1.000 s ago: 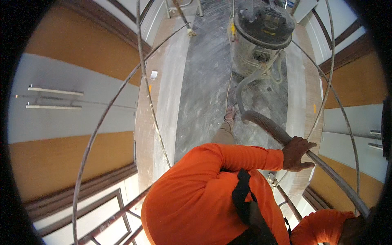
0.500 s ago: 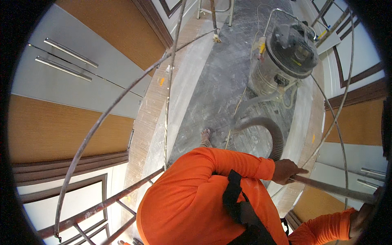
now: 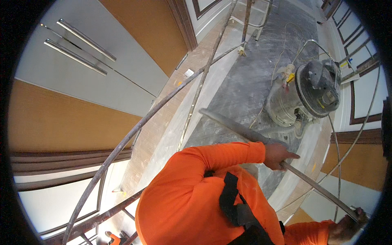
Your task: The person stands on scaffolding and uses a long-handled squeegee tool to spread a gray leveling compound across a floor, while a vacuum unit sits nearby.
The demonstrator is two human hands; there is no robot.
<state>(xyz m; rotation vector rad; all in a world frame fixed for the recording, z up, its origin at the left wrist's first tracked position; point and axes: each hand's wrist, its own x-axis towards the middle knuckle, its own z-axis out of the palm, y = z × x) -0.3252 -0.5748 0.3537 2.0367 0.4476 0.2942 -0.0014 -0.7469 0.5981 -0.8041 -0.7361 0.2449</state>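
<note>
A long, thin grey vacuum wand runs from the middle toward the lower right. My left hand is closed round its upper end, with the index finger stretched out. My right hand grips it farther down, near the dark rim of the picture. Past my left hand a thick grey hose, smeared by motion, stretches toward the left over the floor. A dusty drum-shaped vacuum cleaner with a black top stands beyond my hands. The wand's far end is hard to make out.
Scaffold poles cross the left side, with a rusty bar below. A ladder stands at the far end. A cable lies across the dusty grey floor. Cabinets line the left. Part of a person shows at lower left.
The wand has swung so its right-hand end sits lower. The hose has gone from a curved bend to a straighter stretch leftward. The view has shifted, so the vacuum cleaner appears lower and farther right.
</note>
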